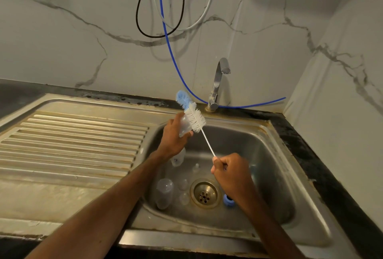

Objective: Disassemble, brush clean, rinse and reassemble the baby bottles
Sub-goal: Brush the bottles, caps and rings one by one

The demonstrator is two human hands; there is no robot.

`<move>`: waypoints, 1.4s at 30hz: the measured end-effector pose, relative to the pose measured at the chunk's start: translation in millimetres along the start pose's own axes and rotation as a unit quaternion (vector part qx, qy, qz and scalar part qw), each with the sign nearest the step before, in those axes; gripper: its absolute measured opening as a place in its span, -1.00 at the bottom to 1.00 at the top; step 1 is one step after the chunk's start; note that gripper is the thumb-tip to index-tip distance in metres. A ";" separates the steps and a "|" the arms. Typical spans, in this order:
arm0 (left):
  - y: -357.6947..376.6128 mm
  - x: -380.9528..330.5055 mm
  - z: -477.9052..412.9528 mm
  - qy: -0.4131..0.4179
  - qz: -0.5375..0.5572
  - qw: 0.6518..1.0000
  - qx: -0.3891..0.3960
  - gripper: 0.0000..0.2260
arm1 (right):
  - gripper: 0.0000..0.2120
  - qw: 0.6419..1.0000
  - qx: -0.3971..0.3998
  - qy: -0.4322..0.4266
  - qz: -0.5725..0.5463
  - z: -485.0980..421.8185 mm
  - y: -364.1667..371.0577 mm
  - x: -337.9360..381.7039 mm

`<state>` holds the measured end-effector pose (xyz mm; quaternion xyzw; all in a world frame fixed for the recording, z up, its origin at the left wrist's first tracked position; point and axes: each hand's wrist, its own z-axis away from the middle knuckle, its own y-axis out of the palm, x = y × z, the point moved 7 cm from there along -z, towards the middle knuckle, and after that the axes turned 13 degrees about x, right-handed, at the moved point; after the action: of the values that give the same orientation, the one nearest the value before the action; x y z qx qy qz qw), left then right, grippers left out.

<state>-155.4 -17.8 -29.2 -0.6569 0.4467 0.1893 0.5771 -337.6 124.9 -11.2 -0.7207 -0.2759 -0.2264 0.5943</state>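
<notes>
The left hand (175,134) gripped a bottle (182,127), the right hand (230,170) the brush (195,118); hard scrubbing might knock the bottle into the sink (269,155).

A stainless-steel sink (269,150) is set into a dark, stained tabletop (298,134), with a ribbed draining board (78,140) on its left and a round brass-toned drain strainer (205,194) in the basin floor. A chrome tap (217,84) stands at the back rim, its spout turned right. Behind it is a white marble-patterned wall (62,40) with grey veins. A blue hose (172,51) hangs down the wall and runs right along the tabletop behind the tap; a black cable (137,16) and a white cable (208,9) hang in loops beside it.
</notes>
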 end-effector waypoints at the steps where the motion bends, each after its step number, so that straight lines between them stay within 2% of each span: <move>1: 1.1 -1.2 1.2 0.000 -0.007 1.000 0.003 -0.35 | -0.58 1.000 0.001 0.002 0.004 -2.4 1.8 -0.9; 7: 20.1 -13.0 6.1 0.021 -0.059 0.997 0.040 -0.34 | -0.55 1.000 -0.010 0.017 0.005 -12.9 -0.5 3.8; 10: 8.1 -3.2 2.1 -0.003 -0.032 0.999 0.019 -0.33 | -0.54 1.000 0.001 0.019 0.008 0.2 3.0 5.3; 16: 15.7 -24.8 7.0 0.060 -0.011 0.998 0.034 -0.35 | -0.56 0.999 -0.010 0.031 -0.011 -17.2 -3.7 -0.8; 21: -2.7 -9.1 1.4 0.032 0.007 0.999 0.009 -0.39 | -0.57 0.999 0.025 0.025 0.003 -1.4 7.5 -0.3; 25: 9.5 -23.9 3.7 0.069 0.032 0.997 0.032 -0.41 | -0.56 0.999 -0.001 0.034 -0.027 -19.7 -2.3 -4.5; 30: -1.0 -12.7 1.8 0.064 0.074 0.995 0.004 -0.44 | -0.58 0.999 0.033 0.032 -0.002 -2.3 7.0 -2.2; 34: 10.5 -29.6 4.9 0.077 0.125 0.989 0.031 -0.44 | -0.58 0.999 0.009 0.037 -0.017 -18.4 0.8 -5.0; 38: 5.3 -17.0 3.4 0.023 0.202 0.979 0.032 -0.44 | -0.60 0.998 0.036 0.044 -0.006 -4.5 6.8 -9.7; 42: 4.9 -16.4 5.7 0.001 0.224 0.973 0.048 -0.53 | -0.59 0.998 -0.013 0.033 -0.043 -9.7 -7.5 -7.0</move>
<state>-166.5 -6.2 -21.1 -0.5116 0.5915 0.2915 0.5508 -347.8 115.6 -8.4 -0.7080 -0.2838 -0.2791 0.5833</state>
